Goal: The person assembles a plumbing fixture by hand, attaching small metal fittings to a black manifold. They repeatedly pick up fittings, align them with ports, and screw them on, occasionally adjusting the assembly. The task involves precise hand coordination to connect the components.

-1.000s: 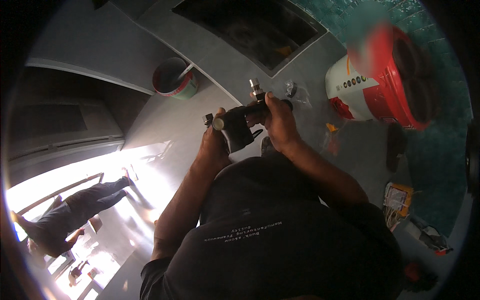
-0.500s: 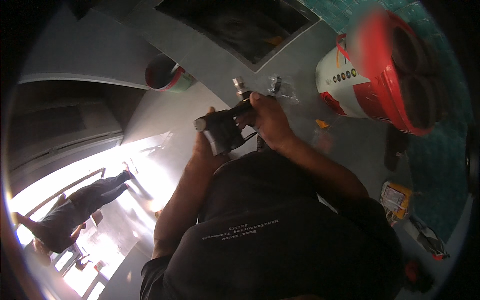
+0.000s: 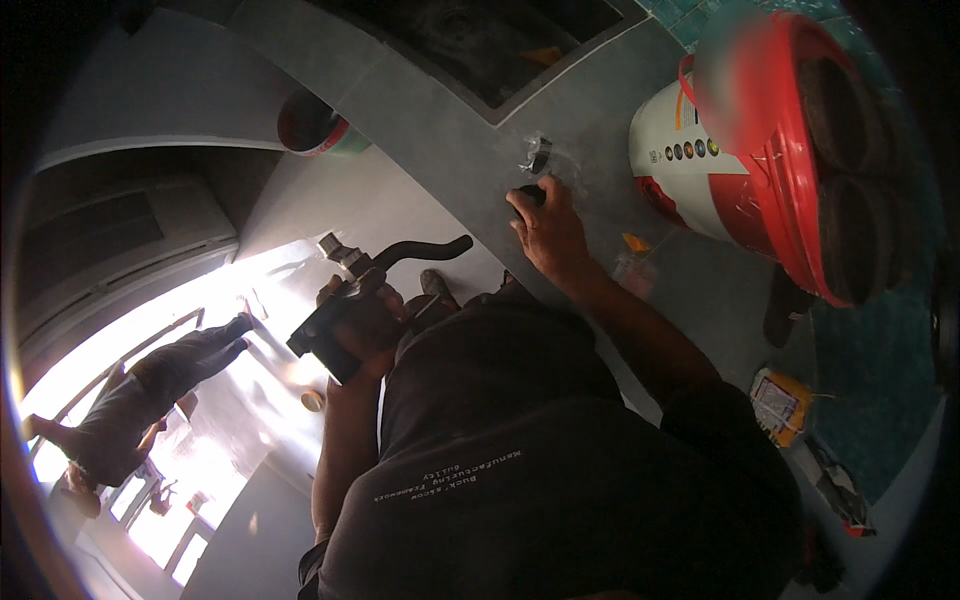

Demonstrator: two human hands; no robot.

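My left hand (image 3: 372, 322) is wrapped round a dark, boxy device (image 3: 318, 342), held out over the floor left of my body. From the device's far end sticks a silvery metal fitting (image 3: 346, 256), and a curved black tube (image 3: 425, 248) reaches to the right. What kind of device it is, I cannot make out. On the grey slab, my right hand (image 3: 552, 235) closes its fingers round a small dark object (image 3: 527, 197), mostly hidden by the hand. Just beyond the fingers lies crumpled see-through plastic (image 3: 560, 160) with a black piece (image 3: 538, 153) at it.
A large red-and-white bucket (image 3: 690, 150) stands at right, dark cylindrical shapes at its far side. Beyond the slab is a dark rectangular recess (image 3: 480, 50). A smaller bucket (image 3: 310, 125) stands far left. A yellowish packet (image 3: 780, 405) lies at right; another person (image 3: 160, 405) is at left.
My left hand has carried the device left and down, turning it so the curved tube shows. My right hand has left the device and now grips a small dark object on the slab.
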